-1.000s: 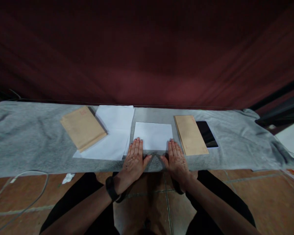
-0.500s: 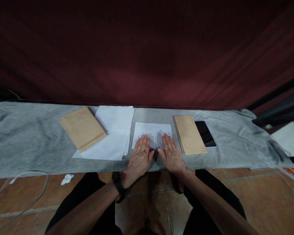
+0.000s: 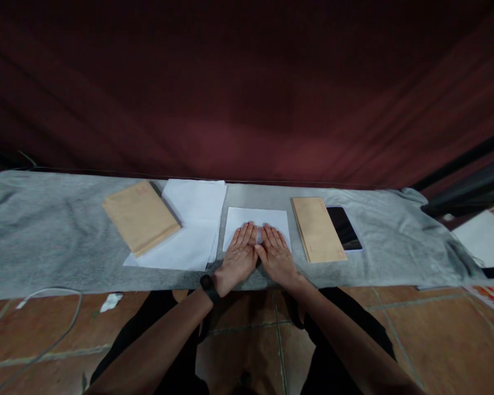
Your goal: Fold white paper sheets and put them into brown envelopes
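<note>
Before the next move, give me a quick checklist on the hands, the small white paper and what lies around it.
1. Left hand flat on the small white paper: ok, fingers pointing away from the body.
2. Right hand flat on the same paper: ok, side by side with the left.
3. Near edge of that paper lying flat: cannot tell, the hands hide much of it.
4. Paper clear of the right-hand brown envelopes: ok, gray cloth shows between.
5. Larger white sheets uncovered: not ok, the left-hand brown envelopes lie partly over them.
</note>
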### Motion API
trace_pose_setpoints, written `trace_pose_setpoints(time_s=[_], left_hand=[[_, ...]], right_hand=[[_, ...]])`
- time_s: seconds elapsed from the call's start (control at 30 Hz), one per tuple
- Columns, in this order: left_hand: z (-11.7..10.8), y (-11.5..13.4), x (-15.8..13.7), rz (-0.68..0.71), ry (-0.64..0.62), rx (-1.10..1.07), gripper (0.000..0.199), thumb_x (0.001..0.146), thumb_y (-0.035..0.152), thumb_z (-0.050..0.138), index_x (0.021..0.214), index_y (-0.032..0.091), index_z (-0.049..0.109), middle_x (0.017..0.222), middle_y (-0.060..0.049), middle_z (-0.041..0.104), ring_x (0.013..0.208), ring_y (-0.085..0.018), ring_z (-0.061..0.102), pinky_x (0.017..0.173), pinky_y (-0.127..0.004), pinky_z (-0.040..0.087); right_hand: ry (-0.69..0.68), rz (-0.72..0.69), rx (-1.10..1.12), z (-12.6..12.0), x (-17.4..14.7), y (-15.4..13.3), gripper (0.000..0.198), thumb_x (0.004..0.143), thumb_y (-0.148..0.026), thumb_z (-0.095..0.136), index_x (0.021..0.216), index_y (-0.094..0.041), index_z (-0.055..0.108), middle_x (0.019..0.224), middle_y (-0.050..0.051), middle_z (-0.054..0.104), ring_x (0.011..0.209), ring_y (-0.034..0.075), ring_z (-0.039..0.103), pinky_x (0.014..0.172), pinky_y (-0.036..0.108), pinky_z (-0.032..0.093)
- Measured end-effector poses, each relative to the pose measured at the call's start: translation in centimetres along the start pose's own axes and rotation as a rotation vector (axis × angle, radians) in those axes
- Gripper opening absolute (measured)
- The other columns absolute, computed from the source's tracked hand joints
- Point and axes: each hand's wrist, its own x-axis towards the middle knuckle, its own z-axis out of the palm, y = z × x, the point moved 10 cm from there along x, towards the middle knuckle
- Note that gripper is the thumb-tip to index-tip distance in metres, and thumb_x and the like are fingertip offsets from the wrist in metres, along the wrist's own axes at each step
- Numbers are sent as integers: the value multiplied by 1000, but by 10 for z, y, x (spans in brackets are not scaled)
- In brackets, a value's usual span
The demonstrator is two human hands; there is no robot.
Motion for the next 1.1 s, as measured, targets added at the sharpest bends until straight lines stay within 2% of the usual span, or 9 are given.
trace_pose_setpoints(time_s=[0.37,0.7,0.8,0.9,1.0,1.1], left_hand=[[0,-40,-2,-193,59,9,60,100,28,34,153,2,29,160,-23,31,152,-29,21,123,-50,26],[-17,-45,-9,-312,122,98,64,97,29,36,152,-4,30,157,-27,34,151,-35,24,121,-55,26],[-25,-42,-6,-301,138,113,63,97,26,35,152,-4,29,159,-26,32,152,-34,20,123,-55,22],[-24,-33,1,-237,112,81,62,97,24,34,152,-3,29,161,-23,30,153,-31,19,125,-51,21],[-16,-17,9,-158,58,27,60,98,24,34,152,-2,30,161,-22,31,153,-28,20,125,-48,22],[-7,-4,18,-109,29,-9,60,97,21,33,153,-1,29,161,-21,30,154,-27,18,125,-48,22]], right_hand=[[105,104,-129,-9,-7,29,70,105,-50,34,154,-1,32,158,24,35,148,33,32,119,52,31],[150,160,-118,-13,-17,44,76,103,-55,34,156,-1,25,158,27,34,145,37,37,115,56,34],[173,172,-96,-17,-18,46,74,104,-55,31,157,-3,24,157,27,37,144,36,38,114,57,35],[164,173,-70,-22,-13,44,72,105,-53,28,157,-4,25,158,25,36,147,35,34,116,56,34],[92,136,-20,-21,-1,35,69,106,-49,24,157,-4,25,161,21,31,151,31,26,119,53,31],[7,86,51,-15,11,22,65,107,-46,18,157,-6,28,163,17,30,153,25,23,123,49,28]])
